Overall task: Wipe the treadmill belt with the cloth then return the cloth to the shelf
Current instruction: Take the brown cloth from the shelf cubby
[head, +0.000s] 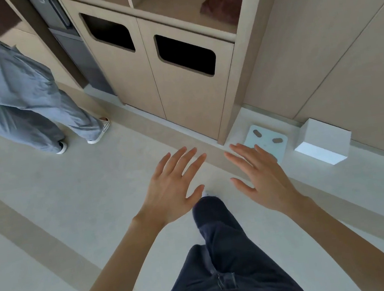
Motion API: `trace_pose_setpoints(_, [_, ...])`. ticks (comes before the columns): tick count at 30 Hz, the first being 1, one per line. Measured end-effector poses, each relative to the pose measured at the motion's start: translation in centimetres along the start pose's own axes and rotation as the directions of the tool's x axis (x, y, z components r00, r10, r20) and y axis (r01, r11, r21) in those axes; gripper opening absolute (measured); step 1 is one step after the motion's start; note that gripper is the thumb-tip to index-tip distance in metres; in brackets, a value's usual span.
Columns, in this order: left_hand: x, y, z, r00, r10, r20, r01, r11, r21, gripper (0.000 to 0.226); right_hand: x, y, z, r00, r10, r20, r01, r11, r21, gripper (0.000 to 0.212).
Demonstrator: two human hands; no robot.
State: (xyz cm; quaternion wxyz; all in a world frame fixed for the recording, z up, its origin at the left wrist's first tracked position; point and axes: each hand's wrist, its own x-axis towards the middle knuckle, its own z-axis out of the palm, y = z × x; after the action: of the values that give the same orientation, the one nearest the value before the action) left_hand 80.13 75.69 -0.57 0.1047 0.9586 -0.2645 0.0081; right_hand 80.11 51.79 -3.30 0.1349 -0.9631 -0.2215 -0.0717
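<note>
A folded reddish-brown cloth point(221, 7) lies on the open shelf point(176, 13) of a beige cabinet, at its right end. Both my hands hang in the air well below the shelf, palms down over the floor. My left hand point(171, 187) has its fingers straight and spread and holds nothing. My right hand point(261, 177) is likewise flat and empty. No treadmill belt is in view. My own dark trouser leg shows below the hands.
Under the shelf the cabinet point(179, 93) has two doors with dark rounded openings. A pale blue bathroom scale point(267, 141) and a white box point(325, 142) sit on the floor by the wall at right. Another person in grey trousers point(21, 99) stands at left.
</note>
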Motion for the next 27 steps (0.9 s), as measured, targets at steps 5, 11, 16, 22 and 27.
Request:
trace_pose_setpoints(5, [5.3,-4.0,0.4,1.000,-0.005,-0.023,0.005,1.000,-0.001,0.059,6.2,4.0,0.6,1.000,-0.021,0.011,0.020,0.999,0.044,0.052])
trace_pose_setpoints(11, [13.7,-9.3,-1.7,1.000,0.001,-0.023,-0.001,0.999,0.032,0.058,15.7,8.7,-1.0,0.998,0.011,-0.059,-0.008,0.999,0.047,0.049])
trace_pose_setpoints(16, [20.4,-12.2,-2.1,0.999,0.022,-0.036,-0.020,0.999,0.037,0.058,21.2,11.7,-1.4,0.998,0.039,-0.050,-0.036,0.998,0.059,0.050])
trace_pose_setpoints(22, [26.2,-15.3,-1.7,0.998,0.054,-0.034,-0.053,0.998,0.026,0.060,25.1,13.5,-0.1,0.996,0.082,-0.026,-0.080,0.995,0.067,0.051])
trace_pose_setpoints(27, [31.4,-18.7,-1.9,0.989,0.146,0.027,-0.147,0.988,0.049,0.061,29.2,14.7,1.1,0.992,0.120,-0.026,-0.119,0.992,0.032,0.054])
